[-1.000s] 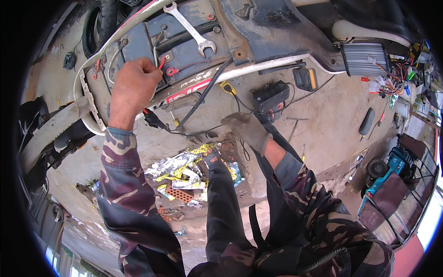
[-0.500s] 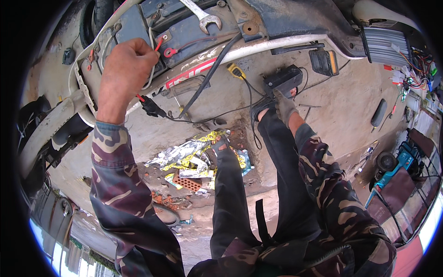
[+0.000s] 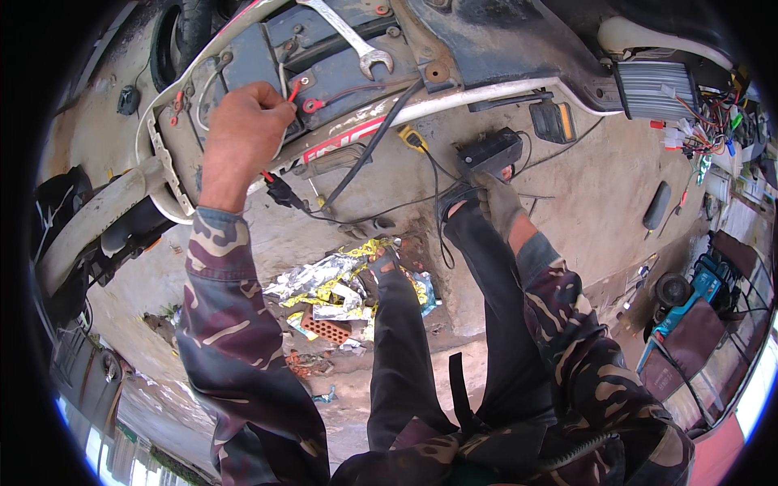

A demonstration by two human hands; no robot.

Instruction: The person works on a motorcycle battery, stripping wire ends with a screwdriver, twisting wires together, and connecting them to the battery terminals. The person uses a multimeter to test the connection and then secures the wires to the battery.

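Observation:
My bare left hand [image 3: 241, 139] is closed, thumb and forefinger pinched on a short red wire [image 3: 293, 91] above the dark batteries [image 3: 247, 61]. Beside its fingertips lies a red ring terminal [image 3: 313, 105] on a thin lead. Below the wrist hangs a black plug connector [image 3: 284, 193] with a red end, joined to a black cable. My right hand [image 3: 498, 202], in a grey glove, rests loosely over my foot with its fingers extended, just below a black box [image 3: 489, 152] with cables. I see nothing held in it; its fingertips are partly hidden.
An open-end wrench [image 3: 352, 40] lies across the batteries inside the white-edged vehicle frame. A yellow connector [image 3: 412, 138] and loose cables are on the ground. Torn foil wrapping [image 3: 324, 279] and a perforated brick [image 3: 326, 327] lie near my left foot. Bundled wires [image 3: 713, 134] hang at right.
The view has shifted slightly. My left hand still pinches the red wire by the batteries. My gloved right hand has drawn back a little from the black box.

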